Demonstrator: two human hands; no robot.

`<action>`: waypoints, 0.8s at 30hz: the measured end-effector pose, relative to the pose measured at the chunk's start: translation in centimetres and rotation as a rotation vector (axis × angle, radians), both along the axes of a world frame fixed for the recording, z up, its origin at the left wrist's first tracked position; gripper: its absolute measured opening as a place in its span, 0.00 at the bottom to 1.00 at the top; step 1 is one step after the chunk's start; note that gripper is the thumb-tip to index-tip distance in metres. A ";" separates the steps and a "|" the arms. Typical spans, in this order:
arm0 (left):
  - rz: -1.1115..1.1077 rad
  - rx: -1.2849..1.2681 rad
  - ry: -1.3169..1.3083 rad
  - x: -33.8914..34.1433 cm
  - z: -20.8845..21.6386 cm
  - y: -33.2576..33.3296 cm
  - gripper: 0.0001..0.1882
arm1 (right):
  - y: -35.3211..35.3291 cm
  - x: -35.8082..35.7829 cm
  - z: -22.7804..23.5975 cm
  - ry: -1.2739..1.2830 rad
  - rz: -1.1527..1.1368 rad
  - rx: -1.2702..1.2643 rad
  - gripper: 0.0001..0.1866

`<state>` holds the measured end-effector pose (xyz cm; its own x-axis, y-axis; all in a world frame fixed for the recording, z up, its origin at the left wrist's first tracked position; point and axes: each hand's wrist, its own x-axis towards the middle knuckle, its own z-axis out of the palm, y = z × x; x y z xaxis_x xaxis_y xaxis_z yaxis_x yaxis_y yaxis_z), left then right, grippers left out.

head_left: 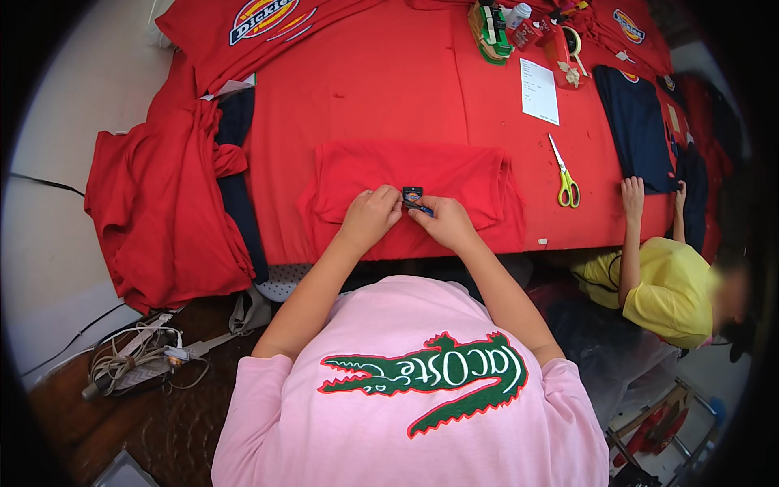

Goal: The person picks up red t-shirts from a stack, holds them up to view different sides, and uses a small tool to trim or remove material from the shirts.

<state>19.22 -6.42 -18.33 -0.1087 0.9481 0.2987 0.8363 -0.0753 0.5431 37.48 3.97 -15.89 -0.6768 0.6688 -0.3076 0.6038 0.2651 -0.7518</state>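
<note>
A small dark tag [413, 192] with a coloured emblem stands out against a folded red garment [357, 166] at the table's front edge. My left hand [373, 217] is closed, with its fingertips pinching the tag's left side. From the right, my right hand [445, 221] pinches the tag's lower edge between thumb and fingers. Part of the tag is hidden behind the fingertips. Both wrists rest close over the garment's near side.
Yellow-handled scissors [568, 188] lie right of the garment, below a white printed paper [540, 91]. Tape dispensers [490, 32] stand farther back. Red shirts [154, 203] hang off the left edge. At right, a person in yellow [669, 288] handles a dark navy garment [634, 122].
</note>
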 end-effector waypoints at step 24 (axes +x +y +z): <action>0.226 -0.174 -0.450 -0.3 0.4 -0.6 0.07 | 0.7 -1.4 0.4 -0.063 0.008 0.024 0.20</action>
<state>18.95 -6.98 -17.98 -0.3972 0.9176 0.0158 0.5029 0.2032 0.8401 36.12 4.66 -15.52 -0.6617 0.6714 -0.3338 0.6478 0.2877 -0.7054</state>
